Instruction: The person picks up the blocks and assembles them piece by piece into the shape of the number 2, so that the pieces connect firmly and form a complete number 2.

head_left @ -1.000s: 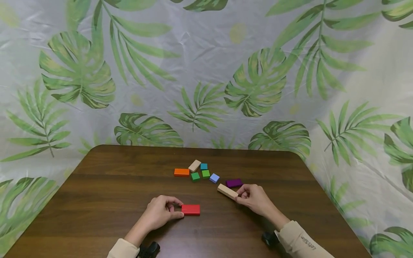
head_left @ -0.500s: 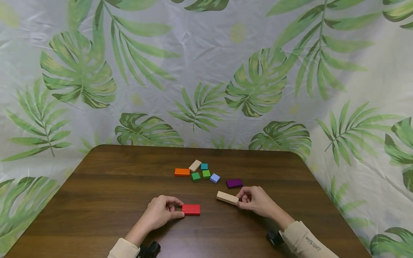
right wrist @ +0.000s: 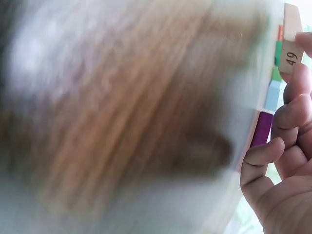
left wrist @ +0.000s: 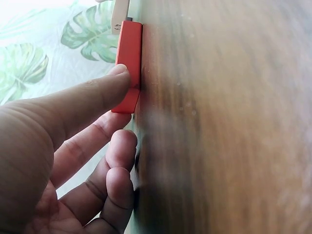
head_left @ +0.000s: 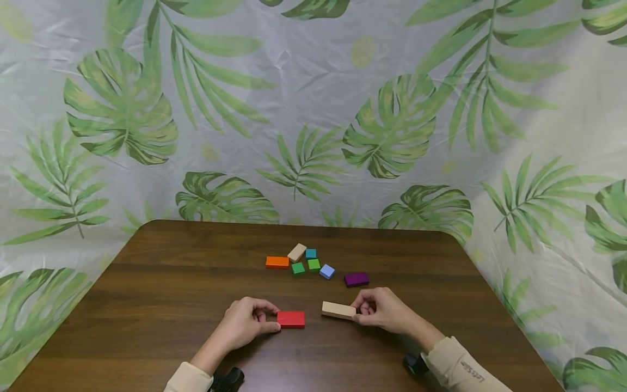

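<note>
A flat red block (head_left: 291, 319) lies on the table, and my left hand (head_left: 247, 322) pinches its left end between thumb and forefinger. In the left wrist view the thumb presses along the side of the red block (left wrist: 130, 51). My right hand (head_left: 384, 310) grips the right end of a plain wooden block (head_left: 338, 310). That block is to the right of the red one, with a gap between them. The number 49 shows on the end of the wooden block (right wrist: 291, 53) in the right wrist view.
Behind the hands lie a purple block (head_left: 356, 280), a light blue block (head_left: 327, 271), two green blocks, a teal block (head_left: 311, 253), an orange block (head_left: 277, 262) and another plain wooden block (head_left: 296, 252). A leaf-print cloth (head_left: 313, 109) hangs behind the brown table (head_left: 161, 283).
My right hand has brought the wooden block nearer to me and slightly left, away from the purple block and towards the red one. The left hand stays on the red block.
</note>
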Demonstrator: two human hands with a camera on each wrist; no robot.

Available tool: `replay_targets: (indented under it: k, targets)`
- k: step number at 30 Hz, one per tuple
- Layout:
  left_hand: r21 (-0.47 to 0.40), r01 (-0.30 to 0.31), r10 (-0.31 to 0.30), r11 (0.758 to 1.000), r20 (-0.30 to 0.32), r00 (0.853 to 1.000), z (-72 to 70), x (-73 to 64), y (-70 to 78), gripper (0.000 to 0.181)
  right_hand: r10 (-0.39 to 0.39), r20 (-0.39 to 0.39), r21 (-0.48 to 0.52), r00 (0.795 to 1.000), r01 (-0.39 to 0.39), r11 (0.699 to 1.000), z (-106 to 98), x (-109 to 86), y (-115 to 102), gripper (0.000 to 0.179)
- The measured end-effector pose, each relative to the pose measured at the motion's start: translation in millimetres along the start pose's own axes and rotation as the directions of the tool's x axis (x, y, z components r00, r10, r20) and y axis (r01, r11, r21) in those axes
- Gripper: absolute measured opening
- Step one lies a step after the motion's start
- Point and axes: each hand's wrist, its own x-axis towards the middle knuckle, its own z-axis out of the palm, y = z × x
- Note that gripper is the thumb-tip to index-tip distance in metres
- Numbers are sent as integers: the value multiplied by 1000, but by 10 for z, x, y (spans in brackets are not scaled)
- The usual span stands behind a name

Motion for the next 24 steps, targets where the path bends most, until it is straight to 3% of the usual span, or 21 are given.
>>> replay_targets:
  k: [24]
  targets:
    - [24, -23, 24, 999, -18, 1000, 18, -6, -13, 26, -73, 90, 28, 993, 71, 997, 174, 139, -133, 11]
